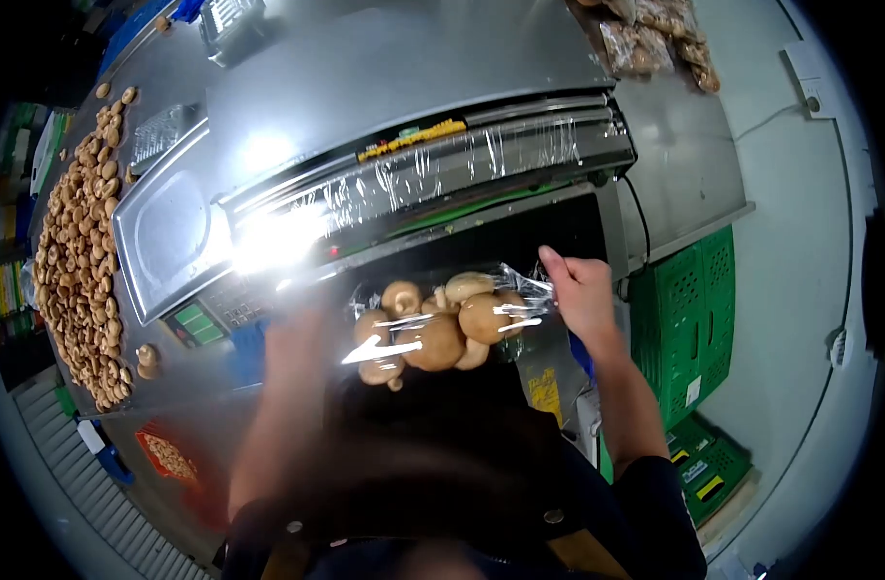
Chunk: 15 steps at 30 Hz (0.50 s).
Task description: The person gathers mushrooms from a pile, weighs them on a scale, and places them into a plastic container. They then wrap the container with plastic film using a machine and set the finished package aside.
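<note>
A pack of brown mushrooms (433,341) under clear cling film (524,293) is held in front of my body, above the near edge of the wrapping machine. My right hand (585,290) is closed on the gathered film at the pack's right end, thumb pointing up. At the left end, my left hand (302,338) is smeared by motion, so its fingers cannot be made out. Just beyond the pack lies the film wrapping machine (423,179), with clear film stretched along it.
Loose mushrooms (80,251) are heaped on the steel table's left side. A metal weighing tray (167,227) and clear punnets (162,135) sit nearby. Bagged mushrooms (640,48) lie at the far right. Green crates (684,329) stand right, an orange crate (167,454) below left.
</note>
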{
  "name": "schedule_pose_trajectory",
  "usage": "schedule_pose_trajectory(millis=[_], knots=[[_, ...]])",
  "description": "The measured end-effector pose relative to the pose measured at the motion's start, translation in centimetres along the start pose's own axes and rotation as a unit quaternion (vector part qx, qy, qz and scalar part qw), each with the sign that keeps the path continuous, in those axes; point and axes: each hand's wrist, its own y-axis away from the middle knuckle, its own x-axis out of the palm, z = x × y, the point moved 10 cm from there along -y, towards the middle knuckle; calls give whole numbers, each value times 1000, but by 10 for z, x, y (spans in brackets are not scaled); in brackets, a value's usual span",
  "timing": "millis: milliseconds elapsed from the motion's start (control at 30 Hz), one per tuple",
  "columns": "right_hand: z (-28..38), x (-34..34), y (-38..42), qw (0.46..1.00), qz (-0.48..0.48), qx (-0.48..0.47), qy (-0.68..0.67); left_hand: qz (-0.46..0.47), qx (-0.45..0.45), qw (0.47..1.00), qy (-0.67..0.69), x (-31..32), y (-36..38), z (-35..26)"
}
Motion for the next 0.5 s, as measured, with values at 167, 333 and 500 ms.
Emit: schedule_pose_trajectory(millis=[167,333,500], knots=[[-85,22,71,948,114,273,-116,87,-259,961,36,-26,73,118],[-91,151,103,955,203,99,-193,57,-1,994,-98,23,101,75],[65,190,123,824,424,-45,-373,23,23,991,-133,29,105,68]])
